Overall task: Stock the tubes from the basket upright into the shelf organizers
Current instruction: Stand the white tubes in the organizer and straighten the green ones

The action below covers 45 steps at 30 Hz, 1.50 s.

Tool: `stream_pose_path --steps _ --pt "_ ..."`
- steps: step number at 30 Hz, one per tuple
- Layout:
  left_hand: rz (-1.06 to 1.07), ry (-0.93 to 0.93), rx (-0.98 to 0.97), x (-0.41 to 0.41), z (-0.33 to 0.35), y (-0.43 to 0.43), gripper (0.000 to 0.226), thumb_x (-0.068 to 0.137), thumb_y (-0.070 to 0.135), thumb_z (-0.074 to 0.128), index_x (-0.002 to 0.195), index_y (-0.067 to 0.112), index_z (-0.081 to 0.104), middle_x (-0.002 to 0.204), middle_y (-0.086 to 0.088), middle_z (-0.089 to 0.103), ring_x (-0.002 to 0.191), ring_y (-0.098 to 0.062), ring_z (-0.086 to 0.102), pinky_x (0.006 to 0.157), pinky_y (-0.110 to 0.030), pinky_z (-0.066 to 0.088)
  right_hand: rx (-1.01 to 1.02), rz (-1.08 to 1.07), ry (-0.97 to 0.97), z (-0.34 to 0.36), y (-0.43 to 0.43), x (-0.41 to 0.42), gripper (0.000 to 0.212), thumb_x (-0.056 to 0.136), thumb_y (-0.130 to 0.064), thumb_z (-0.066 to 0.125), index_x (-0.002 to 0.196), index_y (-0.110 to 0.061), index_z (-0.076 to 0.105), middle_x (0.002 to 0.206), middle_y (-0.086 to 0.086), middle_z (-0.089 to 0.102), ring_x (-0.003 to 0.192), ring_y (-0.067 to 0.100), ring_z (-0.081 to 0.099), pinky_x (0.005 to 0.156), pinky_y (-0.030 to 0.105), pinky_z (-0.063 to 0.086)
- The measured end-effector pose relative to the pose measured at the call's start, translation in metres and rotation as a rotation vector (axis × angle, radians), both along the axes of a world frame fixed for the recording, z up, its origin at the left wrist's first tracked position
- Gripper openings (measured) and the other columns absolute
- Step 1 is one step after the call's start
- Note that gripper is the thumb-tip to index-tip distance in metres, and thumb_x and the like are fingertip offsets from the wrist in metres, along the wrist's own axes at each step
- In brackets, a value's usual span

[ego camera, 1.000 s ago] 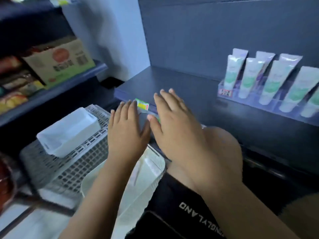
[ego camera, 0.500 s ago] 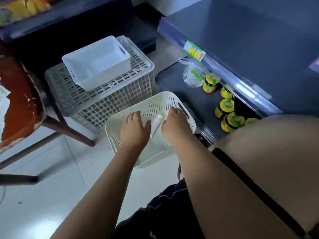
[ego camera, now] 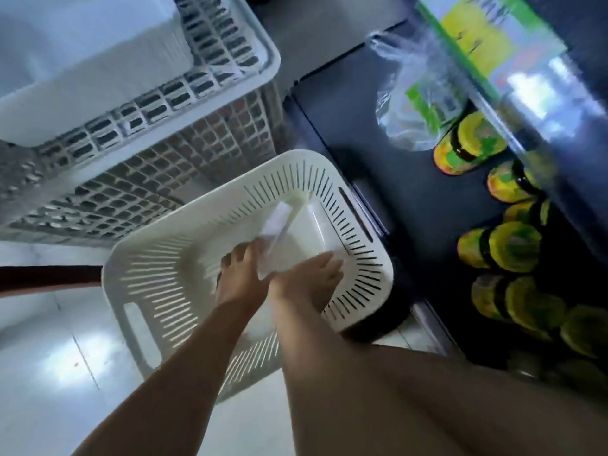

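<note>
Forearms: both run up from the bottom edge and meet at centre frame, over the basket.
Left hand (ego camera: 241,274): down inside the basket, fingertips at the near end of a white tube. Too blurred to tell if the fingers are round it.
Right hand (ego camera: 307,281): just beside the left and slightly right of it, fingers reaching toward a second pale tube. Again, I cannot tell if there is a grip.
Basket (ego camera: 171,291): cream and slotted, on the floor at centre frame.
Tubes (ego camera: 278,218): lying flat on the basket bottom, just above the hands. I count two, though the blur makes that unsure.
Step in hand: the pick-up, by my reading, with both hands going for tubes.
Next move: get a sure hold, lift clear of the basket wall, then turn the tubes upright for the organizers, which are out of view.
Grey crate (ego camera: 164,159): upper left, with a white bin (ego camera: 82,60) on top.
Lower shelf (ego camera: 362,126): on the right, with yellow-lidded jars (ego camera: 513,245) and a plastic bag (ego camera: 411,103).
</note>
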<state>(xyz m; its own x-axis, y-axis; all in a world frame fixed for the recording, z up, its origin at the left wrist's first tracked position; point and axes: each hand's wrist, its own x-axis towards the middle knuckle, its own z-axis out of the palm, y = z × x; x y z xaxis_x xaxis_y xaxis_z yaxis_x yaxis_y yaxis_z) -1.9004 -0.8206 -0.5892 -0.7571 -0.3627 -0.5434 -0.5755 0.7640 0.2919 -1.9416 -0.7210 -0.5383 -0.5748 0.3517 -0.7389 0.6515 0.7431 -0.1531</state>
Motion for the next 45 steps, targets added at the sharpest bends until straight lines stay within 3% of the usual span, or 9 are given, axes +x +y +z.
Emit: stream_pose_path --steps 5,12,16,20,24,28,34,38,45 --pt "-0.076 0.109 -0.114 -0.014 -0.037 -0.012 0.065 0.074 0.038 0.073 0.132 0.022 0.051 0.121 -0.008 0.061 0.111 -0.034 0.053 0.099 -0.044 0.039 -0.009 -0.249 0.289 -0.051 0.007 -0.013 0.097 0.076 -0.005 0.067 0.154 -0.029 0.015 0.159 0.000 0.019 0.140 0.030 0.038 0.103 0.048 0.051" --pt "0.314 0.248 0.132 -0.023 -0.015 -0.008 0.024 0.094 0.020 0.057 0.116 0.026 0.063 0.091 0.004 0.067 0.082 -0.020 0.059 0.068 -0.027 0.038 0.119 -0.168 0.131 -0.053 0.012 -0.043 0.078 0.069 -0.006 0.081 0.136 -0.011 0.042 0.142 0.011 0.046 0.126 0.035 0.050 0.089 0.044 0.056" --pt "0.492 0.299 0.173 -0.025 -0.008 -0.011 0.020 0.094 0.023 0.059 0.110 0.024 0.070 0.087 0.007 0.069 0.084 -0.018 0.064 0.067 -0.026 0.043 -0.004 -0.276 0.189 -0.057 0.007 -0.049 0.049 0.081 -0.006 0.068 0.128 -0.008 0.054 0.131 0.011 0.059 0.122 0.034 0.055 0.088 0.043 0.055" --pt "0.437 0.387 0.071 -0.023 0.020 -0.013 0.014 0.096 0.024 0.063 0.108 0.024 0.071 0.084 0.003 0.072 0.075 -0.022 0.065 0.066 -0.030 0.045 -0.229 -0.504 0.213 -0.042 -0.005 -0.030 0.020 0.089 -0.018 0.061 0.109 -0.017 0.060 0.107 0.005 0.069 0.092 0.027 0.067 0.071 0.033 0.052" --pt "0.172 0.529 -0.072 -0.024 0.053 -0.021 0.019 0.100 0.034 0.061 0.115 0.026 0.068 0.099 0.002 0.074 0.083 -0.028 0.071 0.070 -0.039 0.056 -0.226 -0.531 0.402 0.010 -0.007 -0.019 0.016 0.094 -0.023 0.058 0.107 -0.016 0.065 0.105 0.002 0.064 0.087 0.026 0.065 0.070 0.031 0.049" --pt "0.125 0.658 0.021 -0.025 0.105 -0.027 0.019 0.101 0.035 0.058 0.114 0.026 0.070 0.104 0.005 0.070 0.087 -0.024 0.071 0.072 -0.042 0.059 -0.356 -0.327 0.616 0.066 -0.005 -0.029 0.020 0.095 -0.032 0.062 0.106 -0.017 0.070 0.107 0.001 0.069 0.097 0.024 0.065 0.078 0.030 0.047" --pt "0.068 0.908 0.219 -0.020 0.226 -0.022 0.007 0.097 0.030 0.067 0.098 0.035 0.072 0.095 0.014 0.069 0.089 -0.010 0.067 0.079 -0.029 0.053 -0.551 -0.156 0.790 0.182 0.016 -0.060 0.020 0.081 -0.032 0.065 0.078 -0.013 0.061 0.078 0.005 0.067 0.076 0.028 0.058 0.067 0.036 0.049" --pt "0.072 0.969 0.370 -0.015 0.299 -0.016 0.011 0.100 0.029 0.065 0.102 0.028 0.075 0.097 0.011 0.075 0.089 -0.009 0.070 0.080 -0.036 0.056 -0.719 -0.159 0.889 0.257 0.056 -0.067 0.027 0.078 -0.042 0.070 0.076 -0.015 0.063 0.066 -0.003 0.061 0.068 0.018 0.057 0.075 0.044 0.059" --pt "-0.071 1.114 0.510 -0.045 0.436 0.034 0.016 0.097 0.014 0.066 0.104 0.025 0.073 0.089 0.016 0.070 0.077 0.006 0.061 0.068 -0.009 0.045 -0.844 -0.056 1.075 0.400 0.139 -0.052 0.013 0.088 -0.019 0.071 0.099 -0.014 0.076 0.086 0.005 0.075 0.083 0.025 0.073 0.084 0.046 0.062"
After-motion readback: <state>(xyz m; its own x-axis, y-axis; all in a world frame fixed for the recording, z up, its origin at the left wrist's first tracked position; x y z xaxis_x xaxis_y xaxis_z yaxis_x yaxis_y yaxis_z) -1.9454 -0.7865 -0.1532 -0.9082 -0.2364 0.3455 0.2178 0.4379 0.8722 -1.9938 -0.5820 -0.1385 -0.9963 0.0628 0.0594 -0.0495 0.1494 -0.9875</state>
